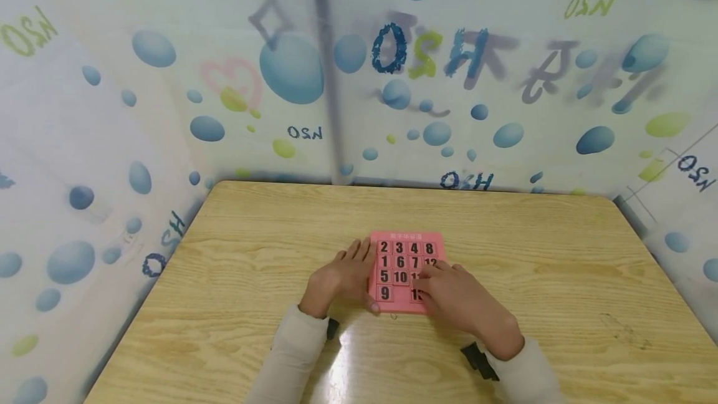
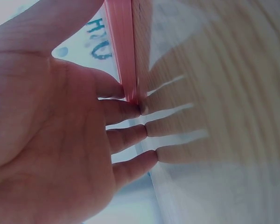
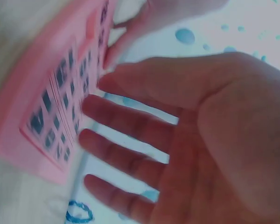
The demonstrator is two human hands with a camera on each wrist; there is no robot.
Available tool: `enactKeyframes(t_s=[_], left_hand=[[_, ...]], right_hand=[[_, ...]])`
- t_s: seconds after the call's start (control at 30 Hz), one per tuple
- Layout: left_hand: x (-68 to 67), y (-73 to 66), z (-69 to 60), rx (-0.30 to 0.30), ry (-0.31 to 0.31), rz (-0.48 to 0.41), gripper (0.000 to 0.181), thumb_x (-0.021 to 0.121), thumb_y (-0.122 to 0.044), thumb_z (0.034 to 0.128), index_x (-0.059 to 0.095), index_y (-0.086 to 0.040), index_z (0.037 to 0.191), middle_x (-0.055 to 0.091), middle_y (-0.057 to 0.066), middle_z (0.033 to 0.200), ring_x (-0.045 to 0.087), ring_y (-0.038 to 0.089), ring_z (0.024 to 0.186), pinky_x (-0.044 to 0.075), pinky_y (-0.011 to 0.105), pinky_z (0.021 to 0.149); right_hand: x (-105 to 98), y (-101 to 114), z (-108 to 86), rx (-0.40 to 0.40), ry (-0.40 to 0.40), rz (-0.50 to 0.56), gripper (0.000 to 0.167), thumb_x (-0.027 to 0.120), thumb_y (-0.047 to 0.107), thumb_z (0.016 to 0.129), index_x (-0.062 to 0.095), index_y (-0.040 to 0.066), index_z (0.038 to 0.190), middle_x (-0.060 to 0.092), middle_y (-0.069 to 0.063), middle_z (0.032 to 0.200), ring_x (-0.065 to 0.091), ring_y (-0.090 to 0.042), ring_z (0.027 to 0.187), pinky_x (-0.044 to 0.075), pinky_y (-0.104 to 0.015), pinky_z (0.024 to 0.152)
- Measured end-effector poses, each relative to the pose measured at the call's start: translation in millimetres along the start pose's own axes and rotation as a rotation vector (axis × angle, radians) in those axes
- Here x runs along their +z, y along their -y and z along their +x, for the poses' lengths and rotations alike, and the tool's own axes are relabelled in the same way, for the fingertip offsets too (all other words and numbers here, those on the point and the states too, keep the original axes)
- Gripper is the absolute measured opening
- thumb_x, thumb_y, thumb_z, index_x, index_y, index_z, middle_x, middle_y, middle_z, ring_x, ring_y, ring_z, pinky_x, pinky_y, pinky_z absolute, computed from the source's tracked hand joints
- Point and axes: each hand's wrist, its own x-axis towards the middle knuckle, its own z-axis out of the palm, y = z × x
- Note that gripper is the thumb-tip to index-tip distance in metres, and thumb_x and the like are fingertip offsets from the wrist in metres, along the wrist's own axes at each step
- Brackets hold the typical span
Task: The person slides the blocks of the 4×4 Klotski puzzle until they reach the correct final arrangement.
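A pink sliding number puzzle [image 1: 401,295] lies flat on the table, with black-numbered square tiles and a gap in its bottom row beside the 9. My left hand [image 1: 343,274] lies along its left side, fingers extended and thumb at the near left corner. In the left wrist view those straight fingers [image 2: 126,140] reach the tabletop beside the puzzle's pink edge [image 2: 123,51]. My right hand [image 1: 457,292] is over the puzzle's right side, fingertips at the tiles, partly covering the lower right ones. The right wrist view shows its fingers [image 3: 126,123] extended and spread, near the tiles.
The wood-grain table [image 1: 269,229] extends around the puzzle on all sides. Behind it hangs a pale curtain [image 1: 359,117] printed with blue and green drops and lettering, with side panels at left and right. Dark straps [image 1: 479,361] sit near the wrists.
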Motion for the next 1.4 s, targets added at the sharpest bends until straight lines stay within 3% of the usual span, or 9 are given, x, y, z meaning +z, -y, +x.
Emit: enactKeyframes(t_s=[0.3, 0.47, 0.6, 0.8, 1.4], left_hand=[[-0.2, 0.6, -0.5, -0.002, 0.002, -0.012, 0.128, 0.084, -0.05, 0.072, 0.002, -0.007, 0.16, -0.003, 0.012, 0.167, -0.003, 0.031, 0.154, 0.011, 0.047, 0.125], [0.2, 0.5, 0.1, 0.004, 0.001, -0.017, 0.129, 0.085, -0.05, 0.0715, 0.002, -0.007, 0.16, -0.003, 0.013, 0.167, -0.003, 0.031, 0.154, 0.011, 0.048, 0.125], [0.6, 0.2, 0.2, 0.0, 0.003, -0.015, 0.129, 0.085, -0.051, 0.0711, 0.002, -0.007, 0.16, -0.003, 0.012, 0.167, -0.003, 0.031, 0.154, 0.01, 0.047, 0.125], [0.4, 0.1, 0.4, -0.006, 0.0, -0.013, 0.129, 0.085, -0.051, 0.071, 0.002, -0.008, 0.16, -0.002, 0.011, 0.167, -0.002, 0.03, 0.154, 0.011, 0.047, 0.125], [-0.8, -0.9, -0.6, -0.004, -0.008, 0.017, 0.128, 0.084, -0.052, 0.0712, 0.005, -0.006, 0.16, 0.0, 0.012, 0.167, 0.001, 0.031, 0.154, 0.015, 0.048, 0.124]], right_hand=[[-4.0, -2.9, -4.3, 0.007, 0.061, 0.04, 0.012, 0.067, 0.014, 0.094, 0.078, 0.015, 0.096, 0.067, -0.002, 0.104, 0.059, -0.021, 0.095, 0.051, -0.042, 0.081], [-0.2, 2.5, -3.8, -0.021, 0.089, -0.008, 0.01, 0.068, 0.018, 0.094, 0.077, 0.018, 0.09, 0.064, 0.0, 0.098, 0.056, -0.018, 0.089, 0.05, -0.04, 0.074], [3.1, 8.5, -3.3, -0.01, 0.103, -0.067, 0.013, 0.065, 0.019, 0.095, 0.077, 0.018, 0.092, 0.065, 0.0, 0.097, 0.055, -0.018, 0.088, 0.051, -0.042, 0.079], [6.3, 16.8, -2.7, -0.036, 0.096, -0.166, 0.014, 0.063, 0.017, 0.096, 0.078, 0.017, 0.099, 0.065, -0.001, 0.103, 0.054, -0.019, 0.09, 0.052, -0.042, 0.082], [11.2, 25.5, -0.7, -0.098, 0.0, -0.193, 0.016, 0.063, 0.018, 0.096, 0.077, 0.017, 0.103, 0.066, -0.002, 0.105, 0.057, -0.02, 0.09, 0.049, -0.038, 0.074]])
